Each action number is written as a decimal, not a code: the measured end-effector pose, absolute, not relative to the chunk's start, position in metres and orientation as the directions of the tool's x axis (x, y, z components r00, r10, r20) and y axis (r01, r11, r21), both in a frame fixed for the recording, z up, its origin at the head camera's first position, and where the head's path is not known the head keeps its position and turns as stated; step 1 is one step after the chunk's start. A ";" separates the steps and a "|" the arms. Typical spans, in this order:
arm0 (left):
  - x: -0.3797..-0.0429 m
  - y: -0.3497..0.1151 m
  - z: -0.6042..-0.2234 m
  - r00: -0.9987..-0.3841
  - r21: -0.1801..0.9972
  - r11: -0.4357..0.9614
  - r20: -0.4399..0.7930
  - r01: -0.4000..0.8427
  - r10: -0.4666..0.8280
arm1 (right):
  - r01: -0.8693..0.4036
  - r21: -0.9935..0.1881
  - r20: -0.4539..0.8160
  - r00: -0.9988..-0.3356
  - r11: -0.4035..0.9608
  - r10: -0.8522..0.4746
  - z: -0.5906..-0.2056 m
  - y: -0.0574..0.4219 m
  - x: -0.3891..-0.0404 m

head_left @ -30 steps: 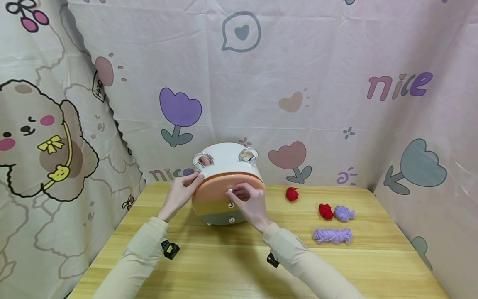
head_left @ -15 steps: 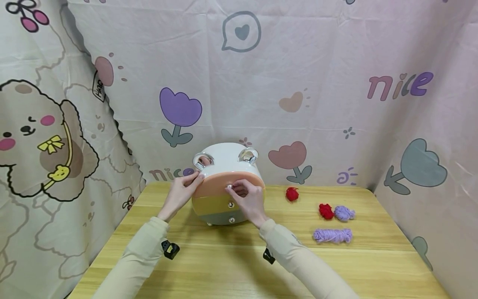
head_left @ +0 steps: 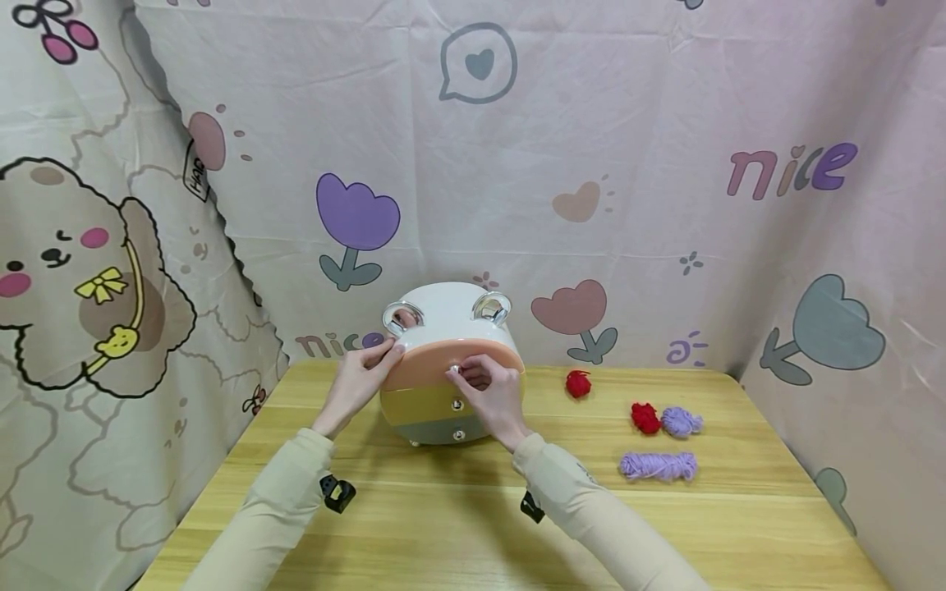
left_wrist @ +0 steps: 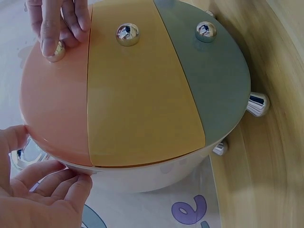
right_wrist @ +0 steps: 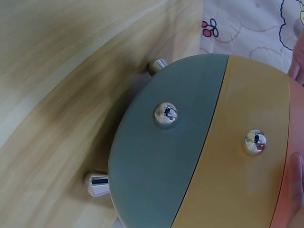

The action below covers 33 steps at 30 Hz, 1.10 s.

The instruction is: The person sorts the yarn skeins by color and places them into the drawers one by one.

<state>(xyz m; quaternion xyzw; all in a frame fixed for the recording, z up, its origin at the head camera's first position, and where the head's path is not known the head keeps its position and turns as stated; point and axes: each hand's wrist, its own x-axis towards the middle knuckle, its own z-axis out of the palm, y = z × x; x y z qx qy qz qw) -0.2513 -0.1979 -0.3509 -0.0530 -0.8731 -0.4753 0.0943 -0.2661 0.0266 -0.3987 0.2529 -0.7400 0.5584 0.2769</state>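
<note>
A small drawer cabinet (head_left: 443, 308) with a white rounded body and silver ring ears stands on the table. Its front has a pink top drawer (left_wrist: 57, 99), a yellow middle drawer (left_wrist: 137, 99) and a grey-green bottom drawer (left_wrist: 204, 76), each with a round silver knob. All three fronts sit flush. My right hand (head_left: 497, 400) pinches the pink drawer's knob (left_wrist: 58, 53) between thumb and fingers. With thumb and curled fingers, my left hand (head_left: 356, 383) grips the cabinet's upper left edge beside the pink drawer. The right wrist view shows only bits of both hands at its right edge.
Right of the cabinet lie a red yarn ball (head_left: 578, 384), another red yarn ball (head_left: 645, 418), a lilac yarn ball (head_left: 681, 422) and a lilac yarn skein (head_left: 658, 465). A printed cloth (head_left: 473, 164) hangs behind the wooden table (head_left: 414, 525).
The pink drawer has moved back into the cabinet, and the orange gap above it has vanished. My right hand went slightly forward with its knob; over the last half second everything stays still.
</note>
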 end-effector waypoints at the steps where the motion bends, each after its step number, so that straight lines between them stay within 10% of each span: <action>1: -0.251 -0.198 -0.351 -0.977 0.820 0.543 0.215 0.182 0.004 | -0.683 -0.688 0.692 -0.719 0.246 -0.063 -0.399 0.026 -0.266; 33: -0.250 -0.197 -0.350 -0.977 0.827 0.534 0.212 0.178 -0.003 | -0.634 -0.700 0.656 -0.753 0.330 -0.054 -0.430 0.035 -0.261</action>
